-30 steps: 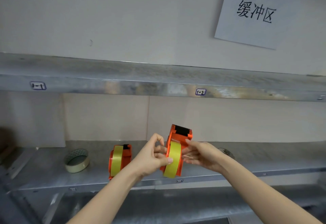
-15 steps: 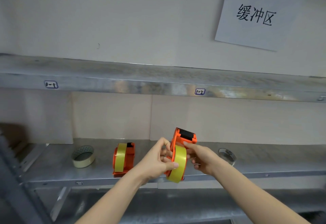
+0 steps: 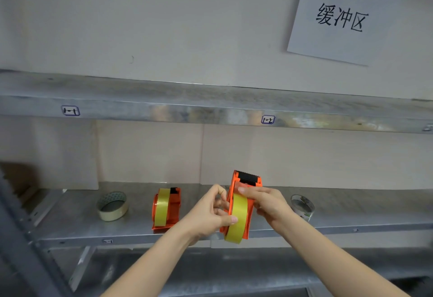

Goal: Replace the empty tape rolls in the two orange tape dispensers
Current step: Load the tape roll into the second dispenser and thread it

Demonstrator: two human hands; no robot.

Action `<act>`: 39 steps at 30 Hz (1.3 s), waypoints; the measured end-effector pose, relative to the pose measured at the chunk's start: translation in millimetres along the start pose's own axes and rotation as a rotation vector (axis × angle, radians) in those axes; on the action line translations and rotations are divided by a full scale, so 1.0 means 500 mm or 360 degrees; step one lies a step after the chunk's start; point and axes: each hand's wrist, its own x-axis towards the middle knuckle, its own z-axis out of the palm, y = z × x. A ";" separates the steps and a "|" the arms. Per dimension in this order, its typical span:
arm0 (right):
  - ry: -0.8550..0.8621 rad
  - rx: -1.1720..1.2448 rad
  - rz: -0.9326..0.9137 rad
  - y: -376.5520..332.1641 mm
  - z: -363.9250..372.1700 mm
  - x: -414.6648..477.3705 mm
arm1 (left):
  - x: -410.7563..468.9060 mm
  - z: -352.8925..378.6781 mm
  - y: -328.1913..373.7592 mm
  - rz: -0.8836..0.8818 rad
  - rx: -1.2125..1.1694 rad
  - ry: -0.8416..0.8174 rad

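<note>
Both hands hold one orange tape dispenser (image 3: 243,180) upright in front of the lower shelf, its black toothed cutter at the top. A yellow tape roll (image 3: 237,218) sits in it. My left hand (image 3: 208,214) grips the dispenser's left side, thumb across the roll. My right hand (image 3: 267,204) holds the right side, with fingertips on the top of the roll just below the cutter. A second orange dispenser (image 3: 172,212) with a yellow roll (image 3: 161,210) stands on the shelf to the left, untouched.
A pale, nearly bare tape ring (image 3: 112,206) lies on the metal shelf (image 3: 70,226) at the left. A clear, thin ring (image 3: 302,205) lies at the right. An upper shelf (image 3: 210,107) runs overhead; a paper sign (image 3: 339,18) hangs on the wall.
The dispenser has tilted a little more upright in my hands. My right fingertips have moved up onto the top of the roll near the cutter. The view has shifted slightly.
</note>
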 end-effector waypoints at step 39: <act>0.0312 -0.0781 -0.0554 -0.108 -0.092 0.064 | 0.043 -0.014 0.031 0.0212 0.0058 -0.0495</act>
